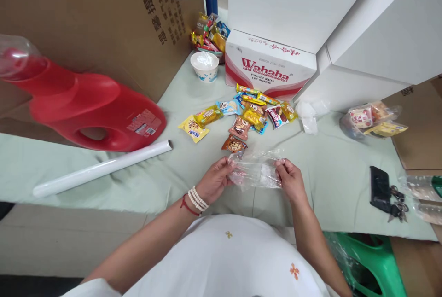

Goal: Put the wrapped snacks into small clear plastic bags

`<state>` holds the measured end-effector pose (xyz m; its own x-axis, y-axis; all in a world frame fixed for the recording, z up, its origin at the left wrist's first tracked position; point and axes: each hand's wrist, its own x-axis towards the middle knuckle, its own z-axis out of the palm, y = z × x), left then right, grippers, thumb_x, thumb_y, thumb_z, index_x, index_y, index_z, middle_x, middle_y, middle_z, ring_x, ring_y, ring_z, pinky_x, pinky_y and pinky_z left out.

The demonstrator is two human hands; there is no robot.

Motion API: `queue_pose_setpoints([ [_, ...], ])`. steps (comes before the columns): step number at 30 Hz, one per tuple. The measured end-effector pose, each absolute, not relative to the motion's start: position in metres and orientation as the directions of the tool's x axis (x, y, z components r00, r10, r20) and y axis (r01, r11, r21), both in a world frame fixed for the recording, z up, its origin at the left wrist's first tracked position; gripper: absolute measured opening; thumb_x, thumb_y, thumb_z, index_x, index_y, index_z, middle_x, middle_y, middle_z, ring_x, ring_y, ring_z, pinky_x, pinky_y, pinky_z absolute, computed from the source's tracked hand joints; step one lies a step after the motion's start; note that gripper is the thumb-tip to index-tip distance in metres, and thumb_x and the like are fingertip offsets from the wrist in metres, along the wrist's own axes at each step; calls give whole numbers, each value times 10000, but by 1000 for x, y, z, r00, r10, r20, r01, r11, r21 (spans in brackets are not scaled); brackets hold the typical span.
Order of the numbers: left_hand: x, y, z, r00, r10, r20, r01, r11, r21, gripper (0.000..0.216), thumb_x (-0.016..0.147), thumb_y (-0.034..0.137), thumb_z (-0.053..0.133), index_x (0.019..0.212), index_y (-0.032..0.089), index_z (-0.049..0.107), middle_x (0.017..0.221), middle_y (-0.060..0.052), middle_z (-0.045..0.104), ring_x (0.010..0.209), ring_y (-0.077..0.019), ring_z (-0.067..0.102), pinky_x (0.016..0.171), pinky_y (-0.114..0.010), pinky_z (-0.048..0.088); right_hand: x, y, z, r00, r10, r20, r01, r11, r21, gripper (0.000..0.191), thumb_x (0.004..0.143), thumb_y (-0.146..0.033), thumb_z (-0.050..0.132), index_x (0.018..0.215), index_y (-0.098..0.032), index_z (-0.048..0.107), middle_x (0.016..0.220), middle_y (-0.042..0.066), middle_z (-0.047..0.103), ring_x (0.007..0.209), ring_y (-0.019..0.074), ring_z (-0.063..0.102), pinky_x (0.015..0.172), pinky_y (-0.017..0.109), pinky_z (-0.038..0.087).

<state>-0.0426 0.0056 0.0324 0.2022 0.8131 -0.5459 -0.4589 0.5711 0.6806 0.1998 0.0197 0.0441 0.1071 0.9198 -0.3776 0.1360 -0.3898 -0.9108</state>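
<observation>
A clear plastic bag [253,172] is stretched between my two hands, low over the near edge of the table. My left hand [217,179] pinches its left end, and my right hand [290,178] pinches the right end. Through the thin film some reddish and whitish patches show; I cannot tell whether anything is inside. Just beyond the bag lies a brown cookie packet [235,144]. Behind that is a loose pile of wrapped snacks [254,115], with a yellow cookie packet [194,129] at its left side.
A Wahaha carton [269,69] stands behind the snacks, beside a paper cup [205,66] and a bowl of snacks [211,39]. On the left are a red jug [93,108] and a white roll [103,168]. Farther right lie a snack bag [369,121], a phone [380,189] and keys [398,205].
</observation>
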Motion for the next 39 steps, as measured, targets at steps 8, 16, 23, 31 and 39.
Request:
queue_pose_setpoints([
  [8, -55, 2, 16, 10, 861, -509, -68, 509, 858, 510, 752, 624, 772, 679, 187, 520, 547, 88, 380, 491, -59, 319, 460, -200, 251, 206, 15, 37, 144, 920, -366, 127, -384, -915, 447, 788, -642, 722, 755, -227, 557, 545, -76, 409, 462, 98, 337, 425, 249, 267],
  [16, -70, -8, 28, 40, 880, -474, -315, 461, 829, 558, 702, 649, 831, 753, 195, 511, 730, 54, 552, 683, -89, 559, 676, -220, 508, 220, 18, 31, 153, 897, -415, 97, -431, -897, 444, 768, -641, 750, 825, -220, 620, 540, -76, 421, 453, 101, 328, 401, 246, 239],
  [23, -73, 3, 23, -89, 905, -416, -7, 417, 909, 531, 834, 719, 643, 761, 227, 459, 593, 82, 495, 436, -73, 400, 451, -213, 324, 217, 21, 37, 70, 898, -434, 38, -438, -898, 434, 784, -609, 780, 825, -204, 630, 553, -74, 432, 456, 83, 323, 404, 231, 231],
  [31, -83, -2, 23, -160, 943, -293, 424, 334, 842, 484, 973, 636, 421, 693, 242, 439, 582, 25, 473, 571, -167, 468, 581, -275, 347, 216, 19, 34, 128, 901, -414, 88, -426, -900, 429, 779, -616, 765, 803, -215, 615, 534, -76, 442, 437, 92, 337, 406, 247, 249],
  [39, -55, -6, 22, -80, 948, -307, 625, 288, 726, 141, 837, 315, 667, 775, 220, 584, 745, -22, 619, 693, -195, 574, 665, -300, 396, 219, 19, 37, 191, 911, -366, 132, -393, -910, 433, 766, -626, 765, 826, -216, 637, 556, -68, 467, 439, 97, 365, 400, 248, 273],
])
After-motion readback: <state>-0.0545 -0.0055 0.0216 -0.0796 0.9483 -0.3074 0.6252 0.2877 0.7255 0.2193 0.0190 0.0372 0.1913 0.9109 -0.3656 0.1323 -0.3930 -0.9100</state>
